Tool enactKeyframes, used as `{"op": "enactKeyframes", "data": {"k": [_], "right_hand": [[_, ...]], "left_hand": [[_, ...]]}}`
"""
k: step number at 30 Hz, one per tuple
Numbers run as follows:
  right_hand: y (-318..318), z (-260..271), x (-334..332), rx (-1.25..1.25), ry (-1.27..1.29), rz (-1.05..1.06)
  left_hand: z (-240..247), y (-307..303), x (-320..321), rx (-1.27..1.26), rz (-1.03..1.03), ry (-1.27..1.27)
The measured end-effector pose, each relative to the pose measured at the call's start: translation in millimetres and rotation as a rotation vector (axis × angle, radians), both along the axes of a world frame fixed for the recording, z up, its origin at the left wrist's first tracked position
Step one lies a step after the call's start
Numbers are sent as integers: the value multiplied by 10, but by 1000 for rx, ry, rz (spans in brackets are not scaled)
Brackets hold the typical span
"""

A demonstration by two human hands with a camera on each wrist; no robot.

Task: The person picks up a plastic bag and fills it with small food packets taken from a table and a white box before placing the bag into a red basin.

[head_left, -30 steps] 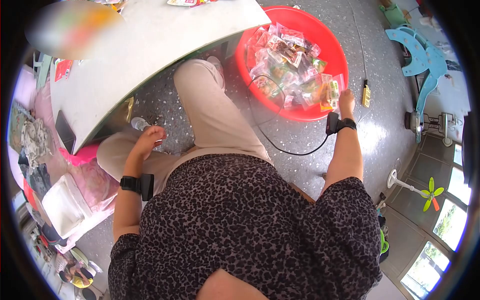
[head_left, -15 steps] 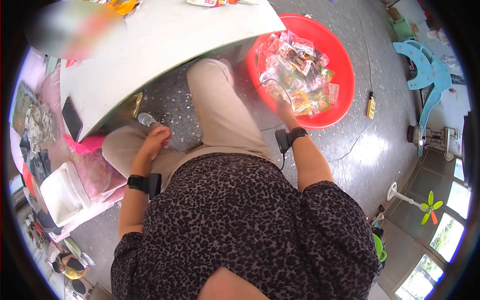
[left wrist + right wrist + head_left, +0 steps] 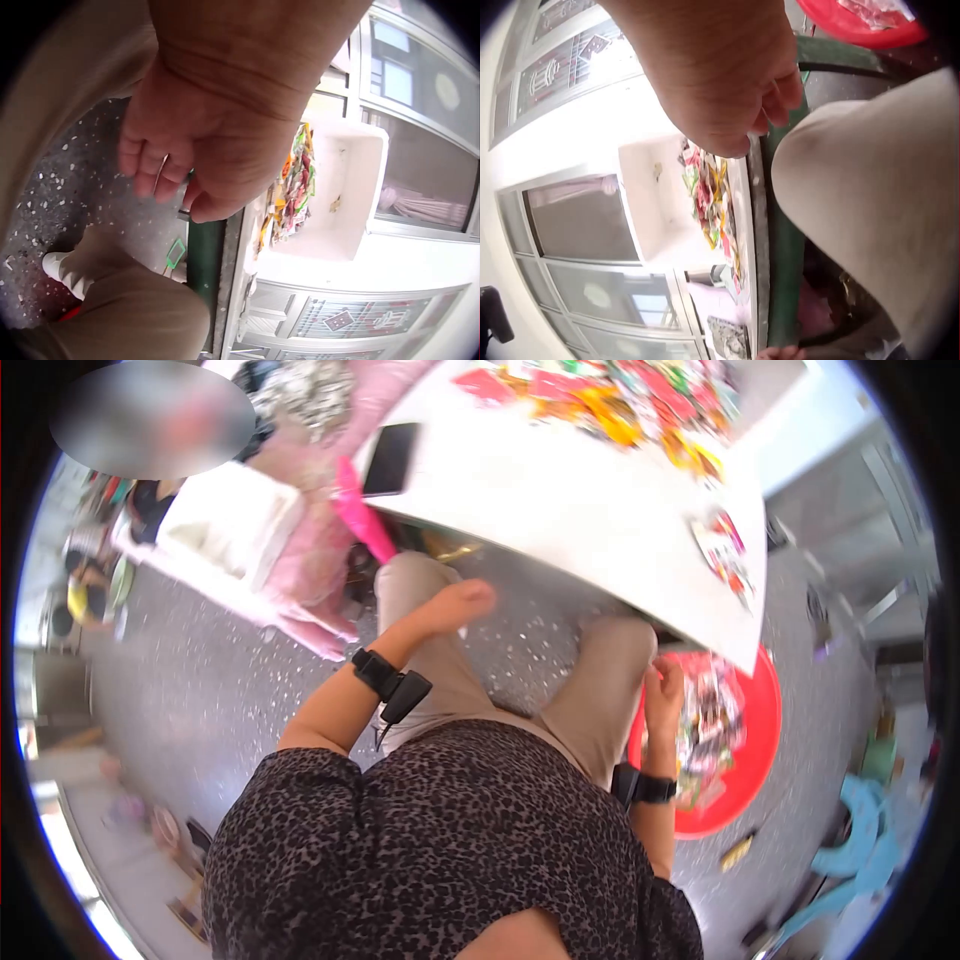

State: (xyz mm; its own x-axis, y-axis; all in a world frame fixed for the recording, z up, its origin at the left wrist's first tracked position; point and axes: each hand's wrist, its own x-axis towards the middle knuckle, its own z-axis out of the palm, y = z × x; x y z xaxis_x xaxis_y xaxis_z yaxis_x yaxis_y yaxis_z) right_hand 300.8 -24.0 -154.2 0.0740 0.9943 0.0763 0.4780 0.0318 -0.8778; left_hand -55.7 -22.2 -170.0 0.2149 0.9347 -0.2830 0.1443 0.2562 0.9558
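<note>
My left hand (image 3: 455,605) is over the left thigh, short of the white table's (image 3: 560,510) front edge. In the left wrist view its fingers (image 3: 154,169) are relaxed and hold nothing. My right hand (image 3: 663,695) is between the right knee and the red tub (image 3: 765,745), overlapping the tub's left side. The right wrist view shows its fingers (image 3: 780,97) loosely bent, with nothing seen in them. Clear and coloured packets (image 3: 715,715) fill the tub, partly hidden under the table corner. Colourful packets (image 3: 630,400) lie heaped on the table's far side.
A dark phone (image 3: 391,458) lies at the table's left end, and a single packet (image 3: 722,555) near its right edge. A white bin (image 3: 641,202) stands behind the heap. A yellow power strip (image 3: 738,851) and a light-blue piece of furniture (image 3: 860,850) are at lower right.
The head view has swung left, bringing the packet heap into sight. My right hand has moved from inside the tub to beside the knee. My left hand has come forward from the lap.
</note>
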Motion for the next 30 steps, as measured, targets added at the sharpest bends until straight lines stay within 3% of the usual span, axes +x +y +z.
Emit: {"op": "enactKeyframes", "data": {"k": [3,4,6,8,10,12,14,15,16,19,22,30], "right_hand": [[112,-89,-282,288,-286,168],[153,-143,-340,415,-414,223],[189,-199,-450,457,-437,205],[220,-227,-494,486,-474,179],[235,-199,-534,484,-451,182],[257,-226,-517,504,-466,203],[267,-237,-514,508,-489,213],[274,-236,-516,511,-501,217],[275,-226,-520,514,-512,216],[272,-208,-540,527,-530,222],[292,-201,-551,542,-531,228],[303,-192,-569,536,-550,226]], "left_hand": [[188,1,-346,390,153,301],[237,5,-484,393,253,294],[363,-19,-845,400,432,277],[557,-57,-1203,431,638,469],[721,-84,-1592,397,867,479],[682,-113,-2251,682,1043,1132],[671,-170,-2824,685,1157,1299],[672,-215,-2999,536,1199,1330],[670,-257,-3146,385,1237,1357],[416,-366,-3528,-27,1057,1177],[412,-385,-3596,-39,952,1161],[740,-438,-3344,136,1154,1175]]}}
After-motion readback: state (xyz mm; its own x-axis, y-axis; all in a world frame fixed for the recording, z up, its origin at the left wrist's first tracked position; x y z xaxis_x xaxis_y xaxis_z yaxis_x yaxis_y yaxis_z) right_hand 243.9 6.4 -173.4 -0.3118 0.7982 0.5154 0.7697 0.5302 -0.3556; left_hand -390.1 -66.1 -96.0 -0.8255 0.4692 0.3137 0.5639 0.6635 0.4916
